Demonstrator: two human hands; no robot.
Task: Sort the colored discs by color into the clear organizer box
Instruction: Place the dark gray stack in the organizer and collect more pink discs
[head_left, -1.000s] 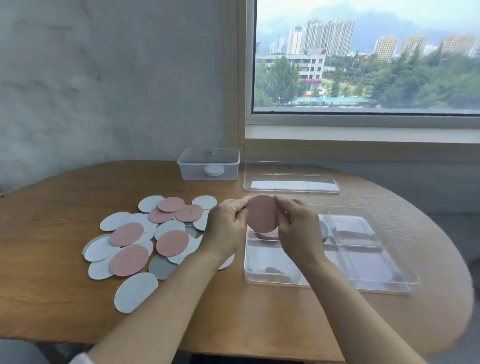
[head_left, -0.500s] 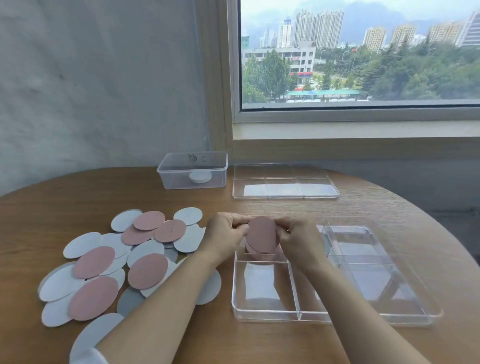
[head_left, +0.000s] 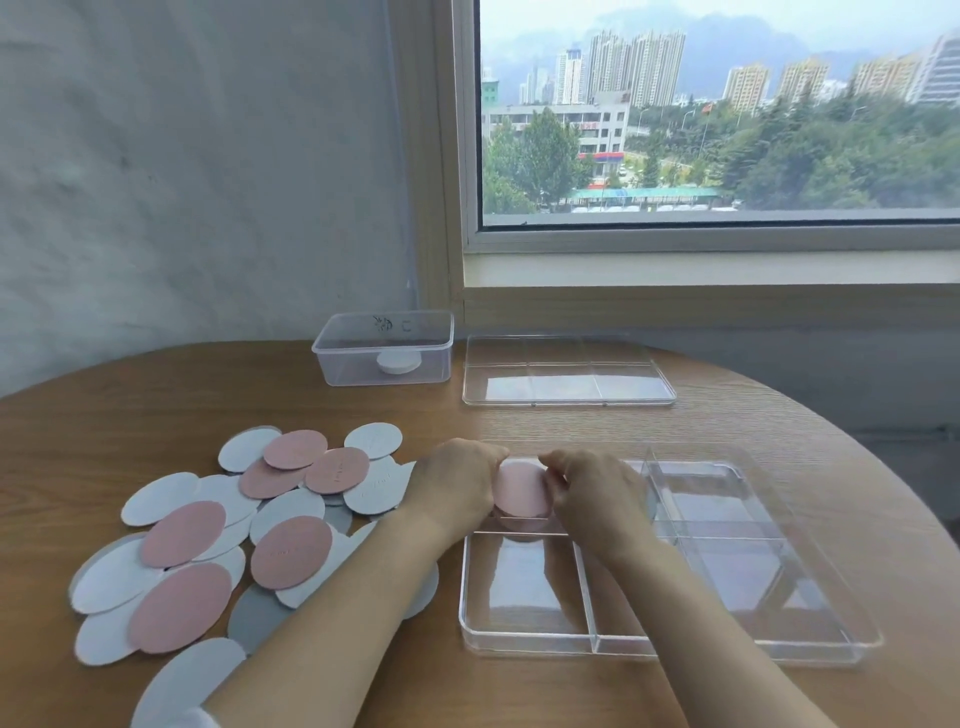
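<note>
A pink disc lies low in the far-left compartment of the clear organizer box. My left hand pinches its left edge and my right hand pinches its right edge, fingers curled. Under it, more pink shows in the same compartment. A grey disc is mostly hidden behind my right hand. A pile of pink, white and grey discs lies on the table left of the box.
A small clear tub holding a white round object stands at the back. The organizer's clear lid lies flat beside it. The round wooden table ends near a wall and a window sill behind.
Both hands have lowered the pink disc from upright above the box down into the far-left compartment. The camera has moved closer and tilted.
</note>
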